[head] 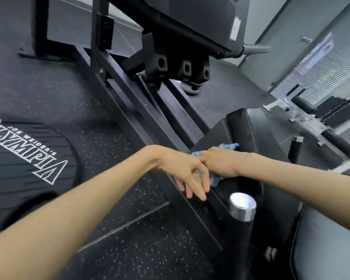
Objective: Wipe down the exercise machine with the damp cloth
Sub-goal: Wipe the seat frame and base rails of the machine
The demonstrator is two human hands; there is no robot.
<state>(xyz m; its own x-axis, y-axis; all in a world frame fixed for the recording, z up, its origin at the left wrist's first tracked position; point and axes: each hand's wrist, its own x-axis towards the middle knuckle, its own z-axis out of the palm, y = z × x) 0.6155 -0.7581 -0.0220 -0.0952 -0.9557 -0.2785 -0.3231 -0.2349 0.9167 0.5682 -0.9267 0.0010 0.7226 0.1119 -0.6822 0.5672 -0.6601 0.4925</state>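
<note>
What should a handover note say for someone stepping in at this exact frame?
Right hand: holds the blue cloth against the machine's black seat pad.
Left hand: fingers relaxed, tips resting on the black frame rail, holding nothing.
Chrome-capped handle stands just nearer the camera than the hands.
Done: cannot tell which surfaces are already wiped.
Left: treat pad, rail and handles as still to wipe.

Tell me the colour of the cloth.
Light blue, faintly mottled; the cloth shows under the right hand in the head view.

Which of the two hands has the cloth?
The right hand holds the blue cloth on the black pad; the left hand rests bare-fingered on the frame rail.
</note>
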